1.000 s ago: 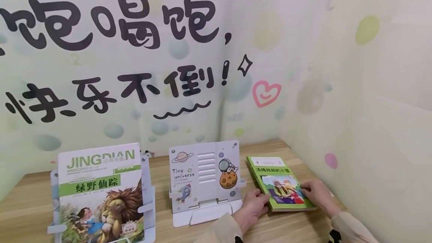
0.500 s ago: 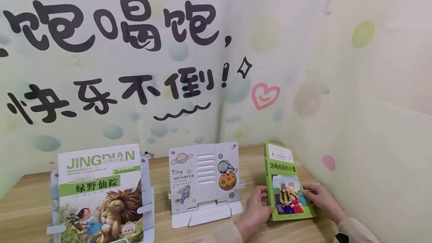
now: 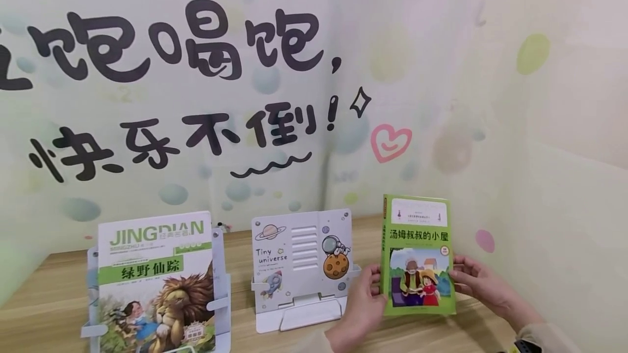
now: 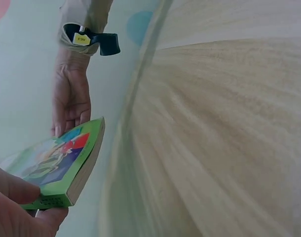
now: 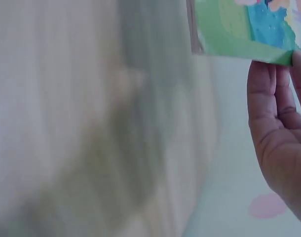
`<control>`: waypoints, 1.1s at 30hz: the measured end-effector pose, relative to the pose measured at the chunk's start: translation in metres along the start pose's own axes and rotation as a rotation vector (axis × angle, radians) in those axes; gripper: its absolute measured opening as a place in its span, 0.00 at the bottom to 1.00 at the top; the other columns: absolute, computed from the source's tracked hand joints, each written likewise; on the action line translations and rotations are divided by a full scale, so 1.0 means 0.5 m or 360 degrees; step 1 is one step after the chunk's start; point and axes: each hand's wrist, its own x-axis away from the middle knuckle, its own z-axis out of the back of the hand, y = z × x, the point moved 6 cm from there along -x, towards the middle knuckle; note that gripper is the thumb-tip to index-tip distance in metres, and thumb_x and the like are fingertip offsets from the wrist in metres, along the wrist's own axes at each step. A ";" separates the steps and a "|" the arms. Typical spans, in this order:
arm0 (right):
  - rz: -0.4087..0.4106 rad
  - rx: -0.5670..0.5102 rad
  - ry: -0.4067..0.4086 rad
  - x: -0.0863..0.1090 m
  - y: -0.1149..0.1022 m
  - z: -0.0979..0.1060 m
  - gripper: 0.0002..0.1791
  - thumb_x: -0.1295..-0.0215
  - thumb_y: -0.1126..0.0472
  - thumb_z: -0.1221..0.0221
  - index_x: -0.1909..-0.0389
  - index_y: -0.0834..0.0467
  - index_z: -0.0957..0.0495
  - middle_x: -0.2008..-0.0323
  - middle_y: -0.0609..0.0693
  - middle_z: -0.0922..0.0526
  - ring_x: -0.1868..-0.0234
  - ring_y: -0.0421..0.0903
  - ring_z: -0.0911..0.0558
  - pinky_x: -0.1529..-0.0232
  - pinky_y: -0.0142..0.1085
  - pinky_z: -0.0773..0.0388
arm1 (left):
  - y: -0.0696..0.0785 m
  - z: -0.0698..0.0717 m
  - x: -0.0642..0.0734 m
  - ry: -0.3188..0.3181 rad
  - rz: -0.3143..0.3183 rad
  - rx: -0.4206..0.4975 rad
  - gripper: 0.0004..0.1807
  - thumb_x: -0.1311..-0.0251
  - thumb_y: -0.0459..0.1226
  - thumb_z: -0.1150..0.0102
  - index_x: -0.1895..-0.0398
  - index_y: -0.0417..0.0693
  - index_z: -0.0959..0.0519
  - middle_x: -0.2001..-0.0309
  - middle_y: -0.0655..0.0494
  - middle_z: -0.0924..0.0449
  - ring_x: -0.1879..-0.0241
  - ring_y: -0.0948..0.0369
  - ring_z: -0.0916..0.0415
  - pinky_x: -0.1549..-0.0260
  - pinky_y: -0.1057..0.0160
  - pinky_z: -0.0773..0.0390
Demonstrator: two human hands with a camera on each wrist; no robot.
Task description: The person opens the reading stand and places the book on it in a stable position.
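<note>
A green-bordered paperback book (image 3: pixel 417 249), with two figures pictured on its cover, is held nearly upright above the table at the right. My left hand (image 3: pixel 360 298) grips its spine side low down; in the left wrist view the thumb lies by the cover and fingers go beneath. On the opposite edge my right hand (image 3: pixel 483 285) pinches the book, its fingers behind the back cover in the right wrist view. Left of the hands stands a white metal book stand (image 3: pixel 301 266) printed with an astronaut and planets, no book on it.
A larger book (image 3: pixel 157 282) with a lion on the cover rests on another book stand (image 3: pixel 223 309) at the left. Behind the wooden table (image 3: pixel 54 287) hangs a printed wall cloth (image 3: pixel 275 195), and a pale wall (image 3: pixel 554 222) closes off the right side.
The book has risen from lying tilted back at the table to nearly upright and lifted, its cover turned toward the head camera. Both hands have come up with it.
</note>
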 end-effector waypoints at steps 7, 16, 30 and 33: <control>0.0124 0.0082 -0.0022 -0.032 -0.065 -0.053 0.17 0.31 0.69 0.52 0.51 0.43 0.30 0.59 0.43 0.22 0.57 0.38 0.20 0.55 0.34 0.21 | 0.052 0.070 0.005 -0.0004 -0.0130 -0.0100 0.28 0.49 0.19 0.50 0.42 0.44 0.32 0.49 0.44 0.22 0.56 0.57 0.23 0.58 0.67 0.22; 0.0053 0.0258 0.0117 -0.104 -0.099 -0.143 0.14 0.31 0.63 0.48 0.46 0.55 0.32 0.58 0.48 0.24 0.57 0.40 0.22 0.55 0.37 0.20 | 0.083 0.191 0.015 0.0074 -0.0098 -0.0215 0.29 0.46 0.23 0.46 0.39 0.44 0.34 0.49 0.40 0.22 0.54 0.52 0.22 0.56 0.60 0.20; 0.0237 0.0429 0.0305 -0.220 -0.142 -0.265 0.19 0.37 0.68 0.42 0.48 0.72 0.31 0.60 0.62 0.20 0.64 0.45 0.18 0.59 0.42 0.18 | 0.130 0.343 0.013 0.0374 -0.0221 -0.0508 0.20 0.45 0.25 0.42 0.47 0.36 0.28 0.54 0.42 0.23 0.55 0.52 0.23 0.57 0.64 0.21; 0.0300 0.0472 0.0327 -0.236 -0.152 -0.283 0.17 0.38 0.70 0.43 0.49 0.71 0.30 0.60 0.65 0.19 0.64 0.46 0.18 0.60 0.42 0.18 | 0.137 0.364 0.015 0.0422 -0.0246 -0.0564 0.18 0.44 0.26 0.42 0.48 0.37 0.27 0.55 0.44 0.22 0.56 0.53 0.22 0.58 0.64 0.21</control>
